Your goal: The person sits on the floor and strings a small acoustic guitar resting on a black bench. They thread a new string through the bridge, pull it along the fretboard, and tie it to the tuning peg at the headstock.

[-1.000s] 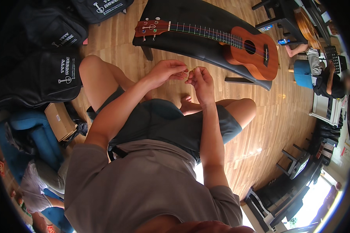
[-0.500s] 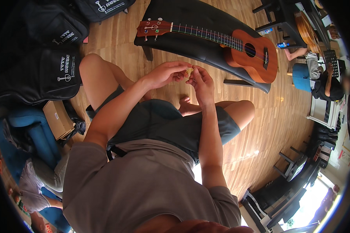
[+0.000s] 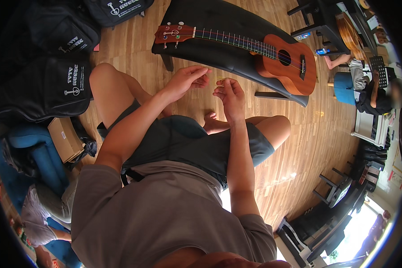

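Observation:
My right hand (image 3: 231,94) is closed in a pinch on a small yellowish thing (image 3: 220,81). It looks thin and looped, but its kind is too small to tell. A short gap to the left is my left hand (image 3: 187,82), with thumb and fingers pressed together. Whether anything sits between those fingertips I cannot make out. Both hands are raised above my crossed legs, just short of the black padded bench (image 3: 219,18). On that bench lies a brown ukulele (image 3: 272,67), strings up, its headstock (image 3: 175,33) to the left. Neither hand touches it.
Black instrument bags (image 3: 62,85) crowd the left side, with a cardboard box (image 3: 64,138) and blue seat (image 3: 31,147) nearer. At the far right a person (image 3: 373,100) sits by a blue stool (image 3: 344,87) and a music stand. Another person (image 3: 35,219) is at lower left. Wooden floor (image 3: 317,134) surrounds me.
My hands, together at the fingertips before, have come apart, the left drawing slightly away to the left. The yellowish thing has stayed with my right hand and turned. The ukulele has not moved on the bench.

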Demonstrator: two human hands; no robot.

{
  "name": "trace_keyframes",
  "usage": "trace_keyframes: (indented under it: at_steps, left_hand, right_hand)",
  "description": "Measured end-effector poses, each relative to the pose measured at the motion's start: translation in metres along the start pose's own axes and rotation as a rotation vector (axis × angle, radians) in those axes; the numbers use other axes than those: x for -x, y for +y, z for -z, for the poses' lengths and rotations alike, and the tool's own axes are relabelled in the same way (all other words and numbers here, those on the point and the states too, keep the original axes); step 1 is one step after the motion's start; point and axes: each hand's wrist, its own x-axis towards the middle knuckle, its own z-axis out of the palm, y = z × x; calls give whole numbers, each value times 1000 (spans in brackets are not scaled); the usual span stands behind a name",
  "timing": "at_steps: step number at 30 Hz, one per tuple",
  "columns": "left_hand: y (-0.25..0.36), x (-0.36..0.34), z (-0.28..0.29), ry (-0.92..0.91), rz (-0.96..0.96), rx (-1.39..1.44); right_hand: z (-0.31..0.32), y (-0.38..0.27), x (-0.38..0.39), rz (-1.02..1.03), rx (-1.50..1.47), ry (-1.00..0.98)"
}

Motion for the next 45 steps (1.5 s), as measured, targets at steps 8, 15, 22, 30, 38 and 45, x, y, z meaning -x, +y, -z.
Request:
trace_keyframes:
  at_steps: [8, 15, 22, 30, 38, 45]
  left_hand:
    - [-1, 3, -4, -124, 3, -389]
    - [0, 3, -5, -9, -40, -184]
    - [-2, 0, -1, -3, -29, -30]
    - [-2, 1, -1, 9, -36, -85]
    - [-1, 1, 2, -25, -36, -53]
    - [-1, 3, -1, 33, -58, -100]
  right_hand:
    - [0, 1, -1, -18, -8, -13]
    - [-2, -7, 3, -20, -23, -62]
    - [0, -7, 3, -32, -27, -43]
    - [-3, -7, 5, -55, 93, -120]
    - [2, -5, 4, -78, 97, -142]
    - [-6, -12, 7, -44, 75, -126]
